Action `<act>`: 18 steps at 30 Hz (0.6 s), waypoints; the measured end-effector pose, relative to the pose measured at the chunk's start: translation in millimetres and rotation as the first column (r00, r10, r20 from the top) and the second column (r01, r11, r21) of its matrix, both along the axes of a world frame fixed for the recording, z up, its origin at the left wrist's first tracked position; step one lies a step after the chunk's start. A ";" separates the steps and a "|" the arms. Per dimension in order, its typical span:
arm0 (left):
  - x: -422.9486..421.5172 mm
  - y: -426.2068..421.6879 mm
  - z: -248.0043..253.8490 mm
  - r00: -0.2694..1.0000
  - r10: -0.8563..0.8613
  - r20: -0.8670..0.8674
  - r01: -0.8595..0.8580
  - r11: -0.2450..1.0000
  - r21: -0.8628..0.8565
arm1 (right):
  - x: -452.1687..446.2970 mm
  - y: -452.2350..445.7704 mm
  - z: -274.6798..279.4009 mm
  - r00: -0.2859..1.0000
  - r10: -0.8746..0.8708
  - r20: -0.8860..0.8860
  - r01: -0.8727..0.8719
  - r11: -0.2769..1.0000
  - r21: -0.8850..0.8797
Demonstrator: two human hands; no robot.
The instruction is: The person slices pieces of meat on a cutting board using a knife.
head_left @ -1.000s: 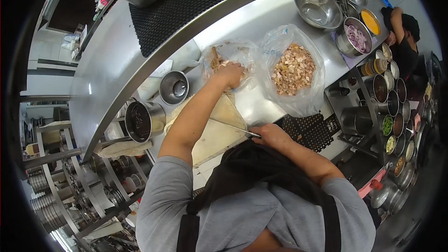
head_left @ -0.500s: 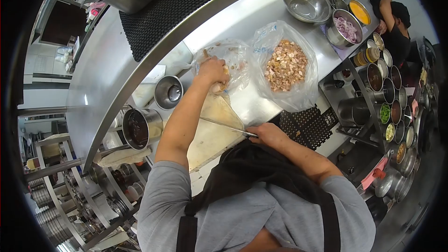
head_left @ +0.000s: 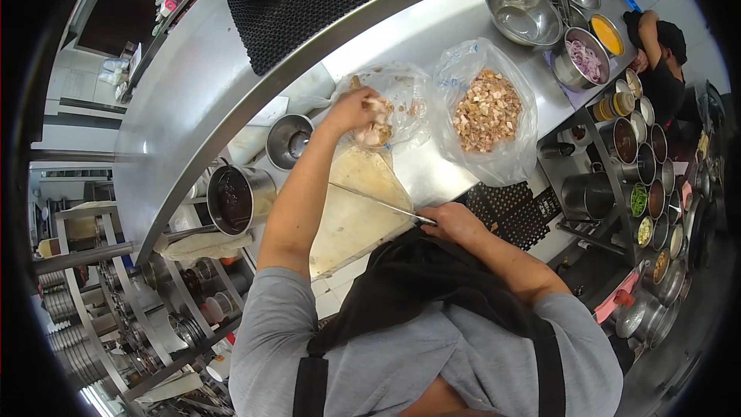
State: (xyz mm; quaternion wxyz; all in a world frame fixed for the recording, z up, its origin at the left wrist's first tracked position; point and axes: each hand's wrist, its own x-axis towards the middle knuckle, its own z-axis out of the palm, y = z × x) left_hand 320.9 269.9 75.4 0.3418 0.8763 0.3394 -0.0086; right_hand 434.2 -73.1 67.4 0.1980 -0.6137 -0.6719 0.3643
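Note:
My left hand point(head_left: 353, 112) reaches into a clear plastic bag point(head_left: 409, 86) lying opened on the steel counter. Its fingers are closed around a pale piece of meat point(head_left: 377, 110), with another chunk of meat point(head_left: 375, 136) just below. In my right hand point(head_left: 455, 222) is the handle of a knife point(head_left: 378, 201). The long thin blade points left, across a worn, pale cutting board point(head_left: 359, 220) close to my apron. Right of the first bag, a second clear bag point(head_left: 519, 161) holds a heap of diced meat point(head_left: 486, 112).
A small steel bowl point(head_left: 289, 141) and a pot of dark sauce point(head_left: 235, 199) sit left of the board. At the upper right are a large steel bowl point(head_left: 523, 14) and a pot of sliced onion point(head_left: 580, 60). Another person point(head_left: 658, 50) stands beyond several sauce containers.
The camera view has shifted, moving the counter rightward in the picture. My left hand has lifted slightly, with a meat piece now visible in its fingers. More of the knife blade shows over the board.

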 end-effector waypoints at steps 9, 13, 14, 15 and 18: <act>33.4 14.5 -46.6 0.979 -0.097 -0.180 0.153 0.930 0.335 | -1.8 -0.5 5.7 1.000 -0.024 -0.006 0.024 0.998 -0.062; 45.1 1.3 -38.4 0.909 -0.151 -0.387 0.273 0.920 0.282 | 0.9 0.6 4.7 1.000 -0.008 0.001 0.008 0.995 -0.097; 48.4 0.7 -34.2 0.906 -0.158 -0.392 0.281 0.918 0.279 | 1.2 0.1 3.2 1.000 0.001 0.003 0.000 0.994 -0.108; 50.1 2.0 -33.0 0.861 -0.169 -0.479 0.300 0.930 0.211 | 1.9 -0.6 3.9 1.000 -0.005 -0.003 0.005 0.994 -0.110; 46.6 6.0 -33.5 0.811 -0.205 -0.548 0.354 0.918 0.179 | 5.4 3.0 4.4 1.000 -0.006 -0.019 0.004 0.996 -0.094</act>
